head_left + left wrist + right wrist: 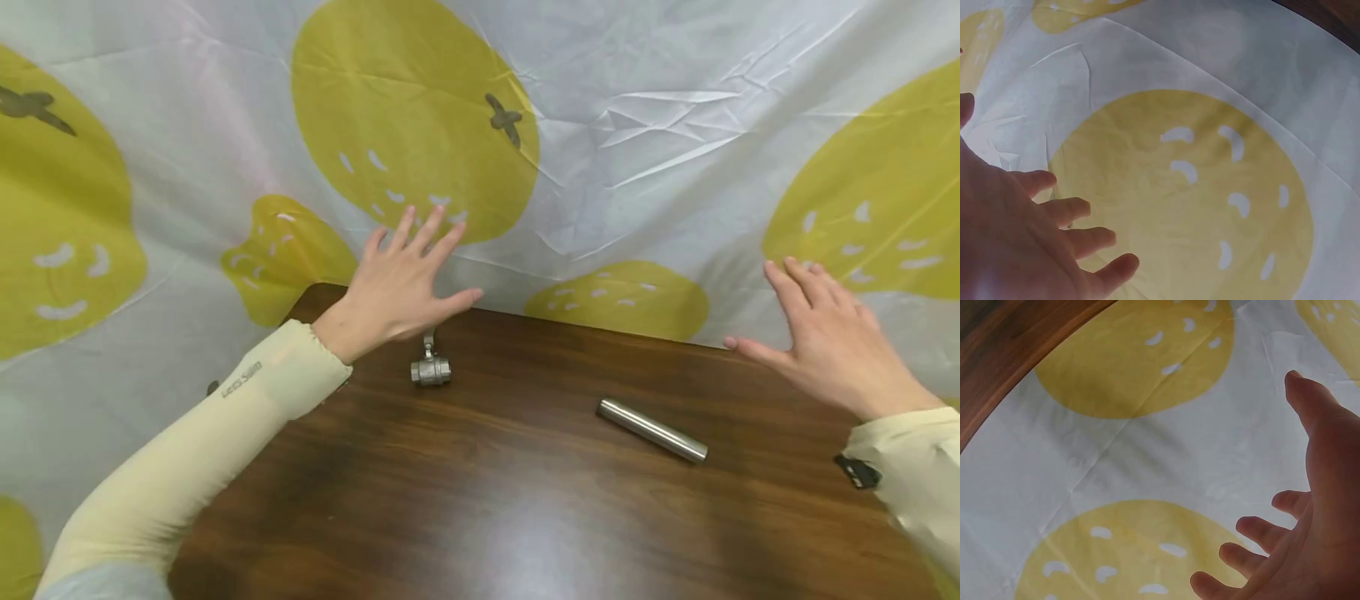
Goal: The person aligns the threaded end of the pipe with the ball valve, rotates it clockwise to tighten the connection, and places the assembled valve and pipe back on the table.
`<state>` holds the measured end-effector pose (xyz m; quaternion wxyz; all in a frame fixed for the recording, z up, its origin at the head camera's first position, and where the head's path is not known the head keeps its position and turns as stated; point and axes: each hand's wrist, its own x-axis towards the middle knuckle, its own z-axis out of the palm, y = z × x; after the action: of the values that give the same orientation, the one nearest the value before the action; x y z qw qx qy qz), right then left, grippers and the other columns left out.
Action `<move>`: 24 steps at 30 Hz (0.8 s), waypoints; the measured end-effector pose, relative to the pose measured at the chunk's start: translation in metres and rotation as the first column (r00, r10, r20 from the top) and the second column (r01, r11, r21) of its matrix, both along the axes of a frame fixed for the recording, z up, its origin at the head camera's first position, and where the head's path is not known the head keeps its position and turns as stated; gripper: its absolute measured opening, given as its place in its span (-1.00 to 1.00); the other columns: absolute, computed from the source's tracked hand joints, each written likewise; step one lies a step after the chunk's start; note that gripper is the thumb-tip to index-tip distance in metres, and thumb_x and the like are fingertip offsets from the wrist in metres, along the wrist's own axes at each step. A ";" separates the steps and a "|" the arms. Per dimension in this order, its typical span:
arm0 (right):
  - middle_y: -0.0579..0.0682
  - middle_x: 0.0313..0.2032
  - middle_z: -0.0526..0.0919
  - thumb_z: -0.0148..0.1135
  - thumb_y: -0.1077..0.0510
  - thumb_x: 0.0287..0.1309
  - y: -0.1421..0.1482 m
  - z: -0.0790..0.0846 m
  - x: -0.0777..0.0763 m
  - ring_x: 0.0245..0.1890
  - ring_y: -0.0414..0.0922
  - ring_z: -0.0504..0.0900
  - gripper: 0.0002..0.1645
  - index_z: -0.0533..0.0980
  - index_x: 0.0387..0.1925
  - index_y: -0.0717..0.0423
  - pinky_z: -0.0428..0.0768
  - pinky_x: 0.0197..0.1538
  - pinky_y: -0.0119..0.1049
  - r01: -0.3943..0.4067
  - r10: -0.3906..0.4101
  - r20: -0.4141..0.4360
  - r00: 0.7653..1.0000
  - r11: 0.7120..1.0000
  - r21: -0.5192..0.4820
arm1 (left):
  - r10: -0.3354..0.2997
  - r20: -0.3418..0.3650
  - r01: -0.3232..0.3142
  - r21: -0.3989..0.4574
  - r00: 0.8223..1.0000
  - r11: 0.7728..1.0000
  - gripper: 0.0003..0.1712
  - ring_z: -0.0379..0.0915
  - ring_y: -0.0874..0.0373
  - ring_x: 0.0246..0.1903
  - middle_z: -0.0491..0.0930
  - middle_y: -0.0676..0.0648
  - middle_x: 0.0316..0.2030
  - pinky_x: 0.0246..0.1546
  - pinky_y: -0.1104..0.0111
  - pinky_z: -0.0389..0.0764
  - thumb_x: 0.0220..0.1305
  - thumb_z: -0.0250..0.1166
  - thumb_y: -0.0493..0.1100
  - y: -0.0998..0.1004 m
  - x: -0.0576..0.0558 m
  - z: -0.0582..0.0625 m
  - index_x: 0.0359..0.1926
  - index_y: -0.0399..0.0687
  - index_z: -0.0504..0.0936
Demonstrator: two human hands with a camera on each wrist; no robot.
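My left hand (pixel 401 283) is raised over the far left part of the table, fingers spread, holding nothing. Just below it in the head view lies a small metal ball valve (pixel 431 371), its lever partly hidden by the hand. At the far right, my right hand (pixel 836 350) is held up with fingers extended and thumb out to the side, also holding nothing. Between the hands, nearer the right one, a shiny metal tube (pixel 652 430) lies slantwise on the wood. Both wrist views show only the spread left hand (pixel 1029 231) and right hand (pixel 1310 512) before the cloth.
The dark wooden table (pixel 480 483) reflects a bright patch of light near its front. A white cloth (pixel 600 183) printed with yellow fruit hangs behind the table's far edge and along its left side.
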<state>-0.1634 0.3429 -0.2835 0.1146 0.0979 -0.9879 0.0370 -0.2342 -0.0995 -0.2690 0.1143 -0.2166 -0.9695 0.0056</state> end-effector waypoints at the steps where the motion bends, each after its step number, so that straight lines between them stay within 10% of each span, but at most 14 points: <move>1: 0.26 0.36 -0.17 0.10 -0.34 0.00 0.000 0.001 0.000 0.34 0.25 -0.24 0.14 -0.22 0.37 0.08 -0.08 0.13 0.37 -0.002 0.002 -0.006 1.000 1.000 -0.002 | 0.002 -0.009 -0.002 0.001 1.000 1.000 -0.07 -0.44 -0.06 0.37 -0.41 0.09 0.39 0.24 -0.14 -0.11 -0.01 -0.44 0.62 -0.002 0.001 0.000 0.33 0.43 -0.40; 24: 0.32 0.17 0.26 0.28 -0.15 -0.06 -0.004 -0.017 0.020 0.14 0.33 0.17 -0.02 0.09 0.29 0.18 0.14 -0.03 0.32 -0.075 0.059 -0.176 0.983 0.993 -0.088 | -0.021 -0.086 0.033 0.143 0.996 0.989 -0.03 -0.21 -0.04 0.36 -0.11 0.03 0.39 0.10 -0.11 0.14 -0.01 -0.30 0.61 -0.043 0.014 -0.033 0.35 0.25 0.00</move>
<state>-0.1436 0.3385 -0.3008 0.2029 0.1284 -0.9676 0.0787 -0.2203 -0.1422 -0.3020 0.1704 -0.2203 -0.9588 -0.0569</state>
